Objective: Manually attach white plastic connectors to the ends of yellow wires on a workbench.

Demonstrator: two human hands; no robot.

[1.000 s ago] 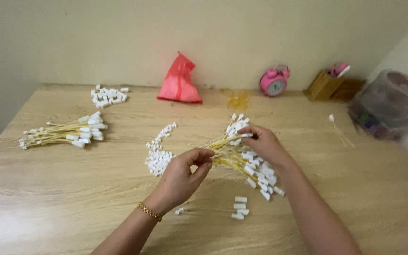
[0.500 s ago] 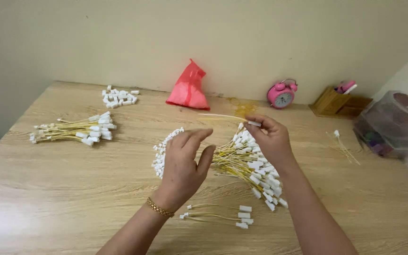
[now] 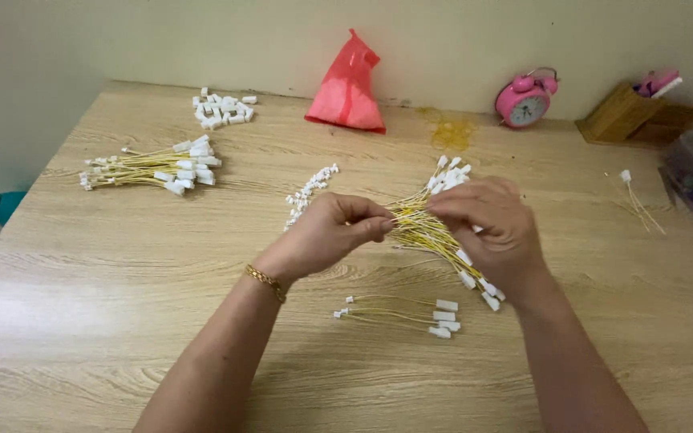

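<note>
**Watcher:** Start near me. What's closest?

**Me:** From my remote seat: a small set of finished leads [image 3: 399,314], yellow wires with white plugs, lies on the wooden table [image 3: 82,321] just below both hands. Above it, the left hand [image 3: 322,236] is closed, thumb and fingers pinched on the end of a yellow wire at the bundle's edge. The right hand [image 3: 495,228] is curled over the big wire bundle [image 3: 435,232], fingers bent down onto it.

**Watcher:** What changed?

**Me:** Half a second ago the left hand was spread open over the row of white connectors [image 3: 308,195]; now it has come across and closed on the wire. I judge it a fresh pick (whether a connector sits in that pinch, I cannot tell).

**Watcher:** And the wire against the fingers?

**Me:** Touching both: its tip between the left fingertips, its length running under the right fingers.

**Watcher:** Farther off?

**Me:** A second bundle [image 3: 150,168] at left, loose connectors [image 3: 220,108] behind it, then a red bag [image 3: 348,84], a pink alarm clock [image 3: 527,98] and a wooden holder [image 3: 623,112] by the wall.
</note>
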